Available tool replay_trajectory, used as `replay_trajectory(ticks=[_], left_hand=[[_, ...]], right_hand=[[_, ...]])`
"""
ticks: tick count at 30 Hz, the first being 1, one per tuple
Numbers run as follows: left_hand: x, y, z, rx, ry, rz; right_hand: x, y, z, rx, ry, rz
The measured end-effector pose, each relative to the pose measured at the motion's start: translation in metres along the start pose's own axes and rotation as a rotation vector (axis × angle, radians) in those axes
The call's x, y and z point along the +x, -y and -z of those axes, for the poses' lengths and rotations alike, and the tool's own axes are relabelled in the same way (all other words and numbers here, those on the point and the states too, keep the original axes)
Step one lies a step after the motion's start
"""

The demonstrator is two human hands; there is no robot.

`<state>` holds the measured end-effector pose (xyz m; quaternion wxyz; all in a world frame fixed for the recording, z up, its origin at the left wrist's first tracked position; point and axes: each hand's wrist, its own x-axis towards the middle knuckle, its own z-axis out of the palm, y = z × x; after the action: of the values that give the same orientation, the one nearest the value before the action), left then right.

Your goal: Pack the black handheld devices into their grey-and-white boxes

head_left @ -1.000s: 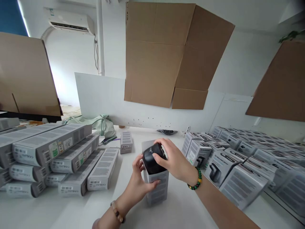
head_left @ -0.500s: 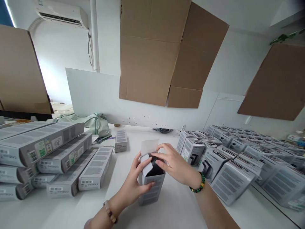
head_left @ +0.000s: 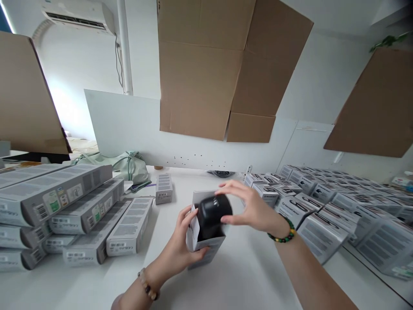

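Observation:
A grey-and-white carton [head_left: 209, 252] stands on the table in front of me with its top open. My left hand [head_left: 183, 241] grips its left side, thumb across the front. Out of the opening rises a black, glossy, rounded device [head_left: 213, 215]; its lower part is hidden in the carton. My right hand [head_left: 247, 204] holds the device from the right, fingers over its top and thumb on its side. The exact kind of device is unclear, though nearby cartons picture a black handheld device.
Long grey cartons [head_left: 87, 206] are piled on the left, with one small carton [head_left: 164, 189] standing farther back. Rows of matching cartons [head_left: 325, 228] fill the right side. A pale green cloth bag [head_left: 130, 165] lies at the back. Cardboard sheets [head_left: 200, 77] cover part of the wall.
The black device has come up out of the carton, lifted by my right hand, which has moved up and right. My left hand still holds the carton.

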<state>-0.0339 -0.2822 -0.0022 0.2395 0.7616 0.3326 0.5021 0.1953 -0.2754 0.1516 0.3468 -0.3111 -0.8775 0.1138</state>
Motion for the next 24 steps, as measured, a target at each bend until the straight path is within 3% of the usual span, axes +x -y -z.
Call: replay_trajectory(ticks=[5, 9, 13, 16, 19, 24], left_hand=[[-0.001, 0.004, -0.002, -0.037, -0.042, -0.016], [0.001, -0.007, -0.002, -0.153, -0.044, 0.087], [0.004, -0.018, 0.0, -0.225, -0.017, 0.193], [0.003, -0.018, -0.002, -0.206, -0.035, 0.125], [0.002, -0.014, -0.005, -0.188, -0.077, 0.023], [0.002, -0.013, -0.009, -0.156, -0.125, -0.047]], right_hand=[[-0.008, 0.017, 0.036, 0.142, -0.482, 0.076], [-0.019, 0.034, 0.039, 0.095, -0.595, 0.14], [-0.021, 0.046, 0.023, 0.075, -0.515, 0.128], [-0.013, 0.051, 0.009, 0.038, -0.406, 0.098], [-0.003, 0.052, -0.004, 0.055, -0.208, 0.021], [0.004, 0.037, -0.022, -0.088, 0.057, -0.128]])
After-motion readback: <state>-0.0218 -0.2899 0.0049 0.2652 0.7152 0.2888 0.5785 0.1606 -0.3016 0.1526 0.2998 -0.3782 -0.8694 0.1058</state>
